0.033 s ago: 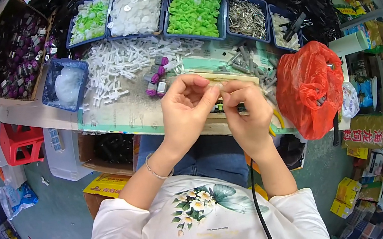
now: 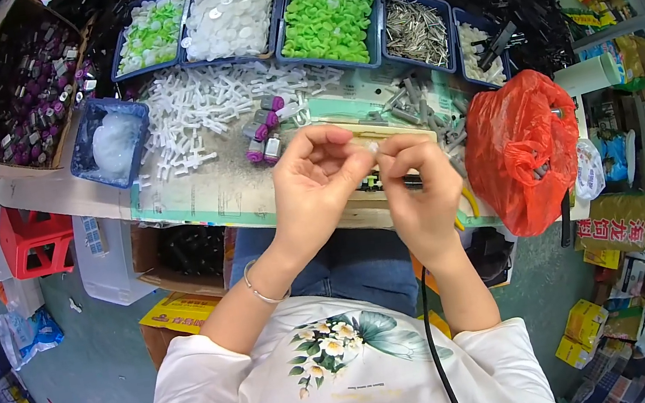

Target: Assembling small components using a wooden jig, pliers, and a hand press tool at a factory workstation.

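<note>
Grey worktable (image 2: 197,190) carries blue trays (image 2: 231,18) of white and green caps, with white cross-shaped fittings (image 2: 202,107) heaped below them. Left hand (image 2: 312,186) and right hand (image 2: 420,192) meet above its near edge, fingertips pinched together on a small white piece (image 2: 372,147). Best kept squarely aligned, pressed gently.

Trays (image 2: 326,19) behind hands, bag (image 2: 521,149) right, box (image 2: 17,83) left

Small white part (image 2: 372,147) pinched between both hands.
</note>
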Demonstrator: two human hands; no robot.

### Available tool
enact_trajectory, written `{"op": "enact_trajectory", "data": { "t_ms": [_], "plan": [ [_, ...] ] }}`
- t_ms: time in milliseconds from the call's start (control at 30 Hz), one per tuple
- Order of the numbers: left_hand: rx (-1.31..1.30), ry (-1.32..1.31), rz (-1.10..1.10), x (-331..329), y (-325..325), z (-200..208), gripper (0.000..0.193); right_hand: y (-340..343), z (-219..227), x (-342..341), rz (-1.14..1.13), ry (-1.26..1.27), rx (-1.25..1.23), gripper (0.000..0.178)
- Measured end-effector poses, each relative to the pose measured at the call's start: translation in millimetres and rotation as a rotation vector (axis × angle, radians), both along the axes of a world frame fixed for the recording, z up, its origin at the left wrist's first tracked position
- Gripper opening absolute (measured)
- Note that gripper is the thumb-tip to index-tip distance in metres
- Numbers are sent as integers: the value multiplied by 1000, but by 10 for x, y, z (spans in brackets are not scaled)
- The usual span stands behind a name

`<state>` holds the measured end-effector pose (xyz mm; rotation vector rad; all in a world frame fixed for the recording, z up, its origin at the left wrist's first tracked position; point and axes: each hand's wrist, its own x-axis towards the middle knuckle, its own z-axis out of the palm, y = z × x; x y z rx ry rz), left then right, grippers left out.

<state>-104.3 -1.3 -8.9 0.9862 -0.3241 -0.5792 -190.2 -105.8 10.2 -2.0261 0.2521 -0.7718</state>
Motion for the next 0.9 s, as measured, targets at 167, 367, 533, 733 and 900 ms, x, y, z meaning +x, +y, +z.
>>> {"op": "enact_trajectory", "data": {
  "t_ms": [167,367,533,733,900],
  "plan": [
    [4,-101,-35,-23,8,-46,13,-69,-32,-1,130,-43,1066,20],
    [164,-889,37,185,70,-8,16,-221,-10,-51,174,86,1021,15],
    [272,-1194,170,487,-40,-64,13,-642,208,261,-62,230,-31,13],
    [646,-1541,104,819,-279,-250,4,-1366,-38,776,-394,433,-969,15],
    [786,-1673,50,831,-318,-263,1,-1401,-50,890,-352,481,-1060,8]
  ]
}}
